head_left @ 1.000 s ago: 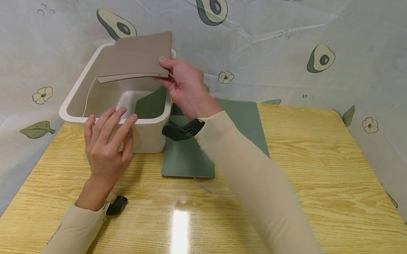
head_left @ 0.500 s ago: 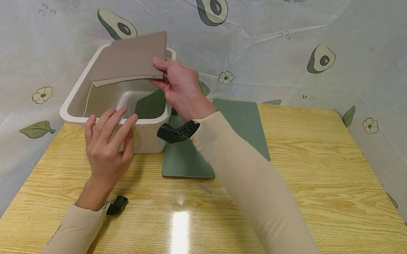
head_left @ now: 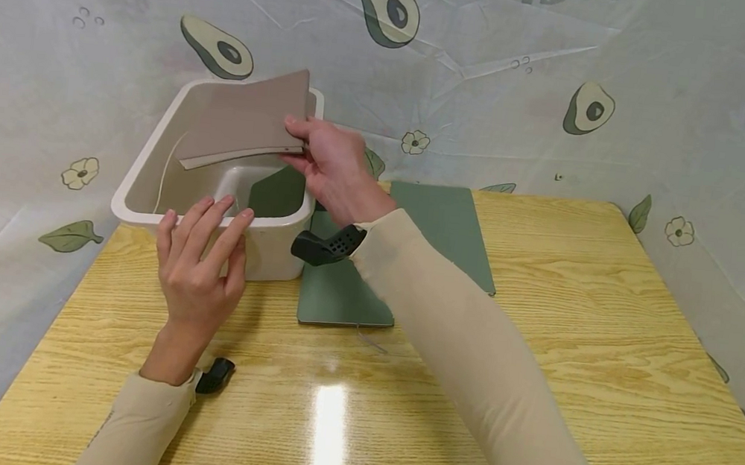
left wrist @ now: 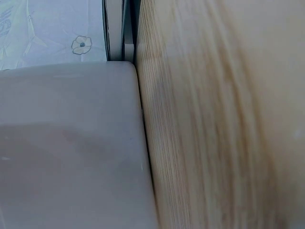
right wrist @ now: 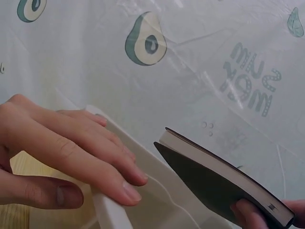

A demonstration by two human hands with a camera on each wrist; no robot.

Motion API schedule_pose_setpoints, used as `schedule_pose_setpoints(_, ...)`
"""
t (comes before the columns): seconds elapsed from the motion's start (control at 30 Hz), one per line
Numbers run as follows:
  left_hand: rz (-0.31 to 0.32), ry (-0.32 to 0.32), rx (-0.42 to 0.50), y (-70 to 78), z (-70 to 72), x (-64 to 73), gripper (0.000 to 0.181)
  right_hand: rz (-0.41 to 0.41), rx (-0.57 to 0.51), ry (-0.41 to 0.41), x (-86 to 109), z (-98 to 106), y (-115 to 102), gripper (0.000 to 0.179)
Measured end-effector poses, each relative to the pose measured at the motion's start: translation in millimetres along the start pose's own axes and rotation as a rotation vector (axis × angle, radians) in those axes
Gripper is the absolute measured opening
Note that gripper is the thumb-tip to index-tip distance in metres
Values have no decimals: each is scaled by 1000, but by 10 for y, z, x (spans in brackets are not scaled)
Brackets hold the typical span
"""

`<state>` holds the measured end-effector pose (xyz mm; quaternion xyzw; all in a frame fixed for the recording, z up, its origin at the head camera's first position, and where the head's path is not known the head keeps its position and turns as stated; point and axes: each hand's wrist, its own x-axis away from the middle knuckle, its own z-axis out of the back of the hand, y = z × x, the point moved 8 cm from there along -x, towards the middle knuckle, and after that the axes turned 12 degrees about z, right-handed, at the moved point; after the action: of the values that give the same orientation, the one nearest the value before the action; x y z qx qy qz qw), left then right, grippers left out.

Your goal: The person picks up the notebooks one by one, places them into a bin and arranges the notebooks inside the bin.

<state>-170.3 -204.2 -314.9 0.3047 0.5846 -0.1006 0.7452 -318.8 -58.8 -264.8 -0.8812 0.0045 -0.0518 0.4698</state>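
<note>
At the bin's rim (head_left: pixel 279 222), left hand (head_left: pixel 199 272) seemingly rests spread; right hand (head_left: pixel 338 165) pinches notebook (head_left: pixel 249 117).

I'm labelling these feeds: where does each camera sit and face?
Head: on the head, facing forward and down at the bin; left hand, right hand and sleeves show.
Left wrist: on that wrist, facing bin wall and table; no hand shows.
Right wrist: on that wrist, facing across the bin; both hands show.
Head and right wrist share the notebook.
</note>
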Motion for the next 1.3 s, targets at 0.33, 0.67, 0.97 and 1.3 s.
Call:
schedule_pose_setpoints(0.33,8,-9,-8,-3,-4,-9,30,-10,76,1,-30,126,125,17)
schedule_pose_setpoints(0.67,10,-12,-12,7,-2,-22,31,17,177,-17,-1,155,120,19)
schedule_pose_setpoints(0.97,6,-16,-12,17,-4,-30,31,50,268,5,25,137,85,23)
schedule_pose_setpoints(1.3,8,-8,-12,25,-1,-29,31,74,295,-8,35,131,78,23)
